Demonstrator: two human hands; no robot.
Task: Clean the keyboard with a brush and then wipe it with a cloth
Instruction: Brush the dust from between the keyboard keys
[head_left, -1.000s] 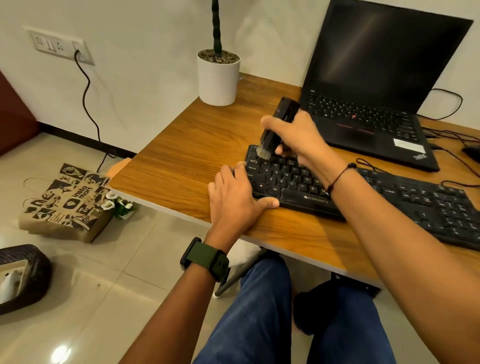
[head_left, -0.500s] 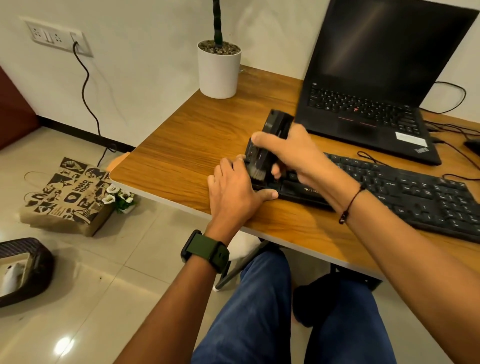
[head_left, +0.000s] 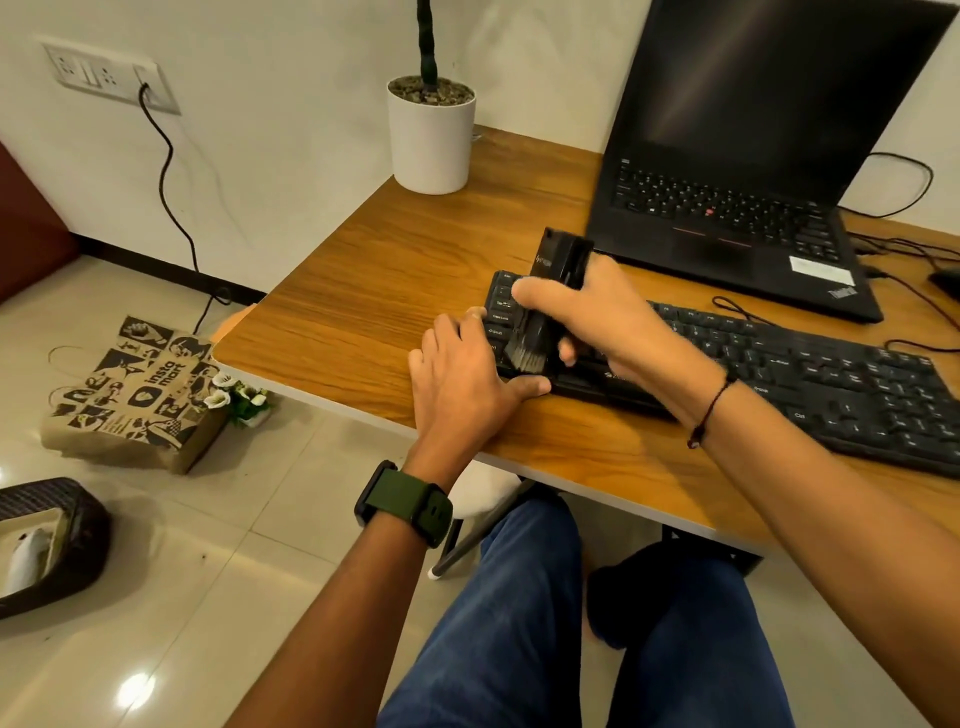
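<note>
A black keyboard (head_left: 810, 374) lies along the front of the wooden desk (head_left: 395, 280). My right hand (head_left: 597, 317) grips a black brush (head_left: 558, 260) by its handle, held nearly upright. Its grey bristles (head_left: 527, 353) touch the keys at the keyboard's near left corner. My left hand (head_left: 462, 384) rests flat on the desk against the keyboard's left end, thumb along its front edge. No cloth is in view.
An open black laptop (head_left: 737, 208) stands behind the keyboard, cables (head_left: 904, 280) trailing to its right. A white plant pot (head_left: 431, 137) sits at the desk's back left. On the floor are a printed paper bag (head_left: 135, 395) and a dark basket (head_left: 52, 540).
The brush has swept from the keyboard's upper left keys down toward the front left corner. My left hand has stayed in place on the keyboard's end.
</note>
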